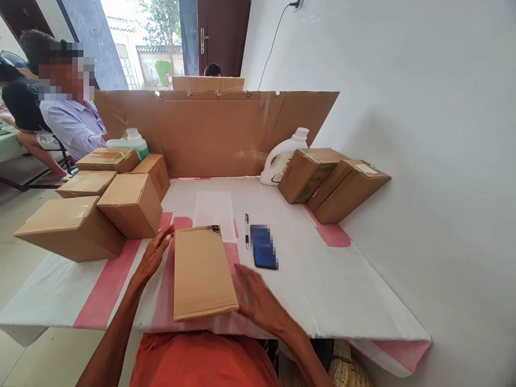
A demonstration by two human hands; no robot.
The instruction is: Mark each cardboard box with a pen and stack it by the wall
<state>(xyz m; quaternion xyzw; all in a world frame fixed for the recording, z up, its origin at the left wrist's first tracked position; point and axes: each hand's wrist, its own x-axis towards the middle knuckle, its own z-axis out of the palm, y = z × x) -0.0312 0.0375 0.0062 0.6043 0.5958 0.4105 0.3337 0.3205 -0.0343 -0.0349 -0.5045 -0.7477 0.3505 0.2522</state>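
Two loosely spread hands (155, 255) (260, 298) flank a carton (201, 274) on the draped table (342, 290) beside a white wall (423, 134).

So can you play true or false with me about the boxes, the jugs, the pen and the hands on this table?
1. The thin cardboard box lies between the left hand and the right hand. True.
2. The right hand is holding the pen. False: the pen lies on the tablecloth, to the left of the phone.
3. The thin box has a dark mark at its far right corner. True.
4. Both jugs are on the left side. False: the greenish jug is on the left, but the white jug is on the right.
5. The white jug is next to some cardboard boxes. True.
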